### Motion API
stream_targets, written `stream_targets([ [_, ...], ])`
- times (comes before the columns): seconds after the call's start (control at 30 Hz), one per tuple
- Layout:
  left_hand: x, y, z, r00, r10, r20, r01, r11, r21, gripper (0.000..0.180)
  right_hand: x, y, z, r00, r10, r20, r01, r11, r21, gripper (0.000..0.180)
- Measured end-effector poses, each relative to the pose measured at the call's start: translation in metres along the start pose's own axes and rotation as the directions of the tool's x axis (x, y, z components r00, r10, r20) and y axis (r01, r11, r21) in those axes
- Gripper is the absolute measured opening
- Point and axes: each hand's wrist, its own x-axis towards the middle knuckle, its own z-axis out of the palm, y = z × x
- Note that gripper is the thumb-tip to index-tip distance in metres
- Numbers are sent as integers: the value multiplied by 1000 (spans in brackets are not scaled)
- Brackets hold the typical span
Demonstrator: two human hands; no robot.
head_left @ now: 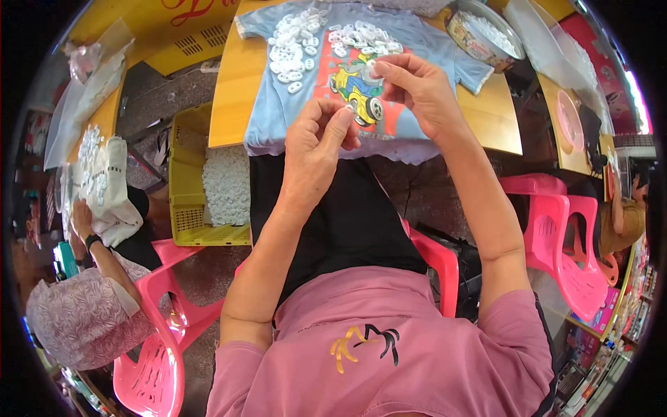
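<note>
A light blue T-shirt (267, 111) with a printed cartoon vehicle is spread over the wooden table (226, 104). On it lie two piles of small white oval plastic pieces with holes, a longer left pile (288, 52) and a right pile (361, 35). Above the near part of the shirt, my left hand (316, 139) is closed, thumb against forefinger, with a tiny pale thing at the tips that is too small to name. Farther right and higher, my right hand (420, 90) pinches a small white plastic piece (376, 69) between thumb and forefinger. The hands are apart.
A round tin (462, 31) of white pieces stands at the table's far right. Left of my legs, a yellow crate (187, 198) holds a white mass of pieces (226, 184). Pink chairs (556, 222) stand at both sides. A co-worker (97, 306) sits at left, another person (622, 219) far right.
</note>
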Motion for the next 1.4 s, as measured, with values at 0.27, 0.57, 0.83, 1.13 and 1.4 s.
stream_targets([
  [0.27, -2, 15, 24, 999, 24, 27, -22, 998, -61, 17, -46, -12, 3, 989, 148, 27, -149, 947, 284, 16],
  [0.57, -4, 20, 31, 998, 30, 56, -24, 994, -104, 18, -62, -13, 6, 985, 144, 99, -170, 924, 342, 17],
  [0.83, -5, 18, 29, 998, 16, 67, -8, 994, -113, 17, -67, -16, 9, 993, 86, 84, -108, 944, 311, 16],
  [1.13, -7, 22, 30, 999, -9, 36, 12, 996, -85, 17, -72, -18, 14, 998, -58, 11, 56, 989, 134, 18],
  [1.4, -6, 20, 30, 999, -4, 43, 7, 998, -57, 17, -73, -20, 14, 990, -144, 3, 144, 988, 48, 19],
])
